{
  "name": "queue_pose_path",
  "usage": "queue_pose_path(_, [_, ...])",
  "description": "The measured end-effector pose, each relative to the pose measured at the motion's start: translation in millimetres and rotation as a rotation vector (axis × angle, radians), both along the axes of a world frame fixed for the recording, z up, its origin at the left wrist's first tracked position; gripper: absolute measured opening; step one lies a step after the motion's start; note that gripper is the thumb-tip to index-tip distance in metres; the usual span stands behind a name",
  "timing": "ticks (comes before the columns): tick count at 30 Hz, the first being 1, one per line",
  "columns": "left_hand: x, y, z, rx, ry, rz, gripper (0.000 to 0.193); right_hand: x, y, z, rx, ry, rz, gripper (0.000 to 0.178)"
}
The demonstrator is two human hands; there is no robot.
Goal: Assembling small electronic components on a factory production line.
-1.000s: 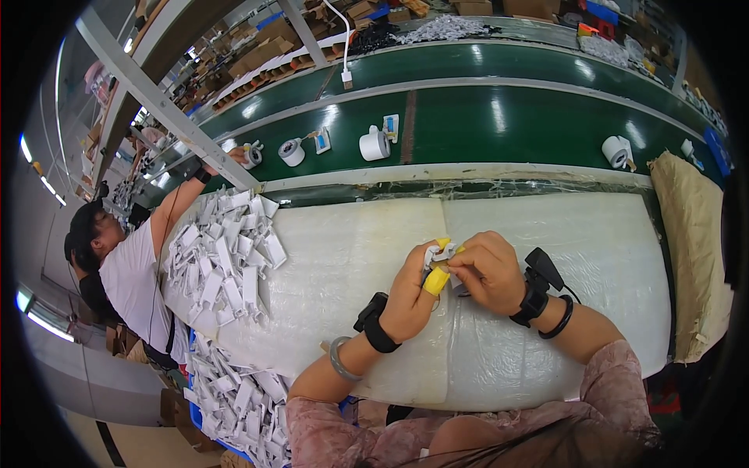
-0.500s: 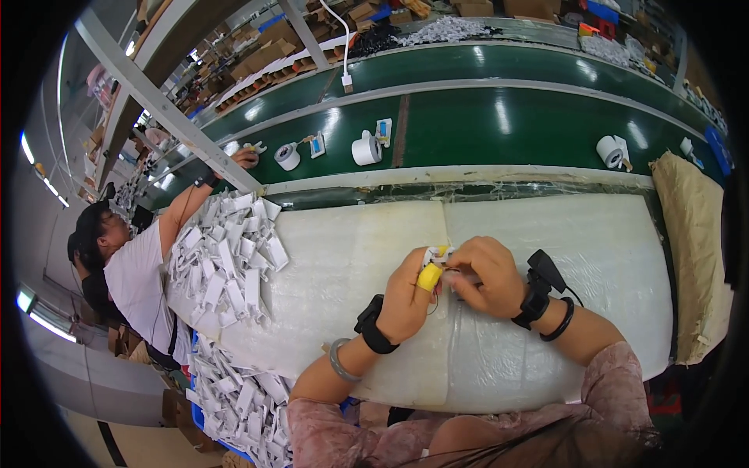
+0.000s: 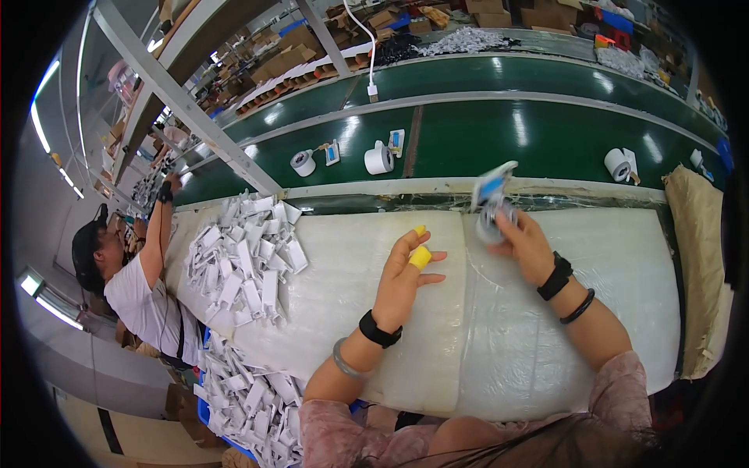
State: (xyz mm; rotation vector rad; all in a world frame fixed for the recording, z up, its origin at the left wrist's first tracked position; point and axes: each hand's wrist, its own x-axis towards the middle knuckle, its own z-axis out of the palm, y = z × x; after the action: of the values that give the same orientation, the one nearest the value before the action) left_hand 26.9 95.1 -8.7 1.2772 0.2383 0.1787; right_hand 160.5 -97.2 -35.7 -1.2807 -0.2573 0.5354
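Observation:
My right hand [image 3: 524,242] is closed on a white cylindrical device [image 3: 490,228] near the belt-side edge of the table. A flat white piece with a blue patch [image 3: 493,186] shows at the far end of that device, and both are smeared by motion. My left hand [image 3: 406,273] is above the middle of the padded table [image 3: 359,343], fingers apart and nothing in them. Yellow coverings [image 3: 420,257] wrap its thumb and a fingertip. White plastic housings [image 3: 246,257] lie in a loose pile to its left.
Past the table runs a green conveyor belt [image 3: 460,140]. White cylindrical devices [image 3: 379,160] stand on it. A blue bin [image 3: 204,409] of white housings is at lower left. Brown paper [image 3: 690,273] covers the right end. A white cable [image 3: 372,66] hangs overhead; another person [image 3: 144,285] works at left.
My hands have parted. The right has moved toward the belt, now with a cylindrical device in it; the left has opened. The other person's arm has drawn back from the belt.

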Motion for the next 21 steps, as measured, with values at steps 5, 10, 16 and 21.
queue_pose_path(5, [1.1,6.5,-7.8,0.195,-0.036,-0.065,0.048,7.6,0.8,-26.1,0.093,-0.072,-0.163,0.043])
queue_pose_path(10, [28.7,57.4,7.1,0.316,0.09,-0.107,0.047,3.1,-5.4,-27.8,-0.224,-0.538,0.277,0.036])
queue_pose_path(16, [124.8,233.8,-25.4,1.692,0.26,0.148,0.046,3.1,-0.6,-17.7,-0.368,-0.764,0.314,0.029])
queue_pose_path(21, [181.3,304.5,-52.7,1.727,0.673,0.336,0.048,9.0,-1.9,-20.1,-0.333,-0.693,0.347,0.026])
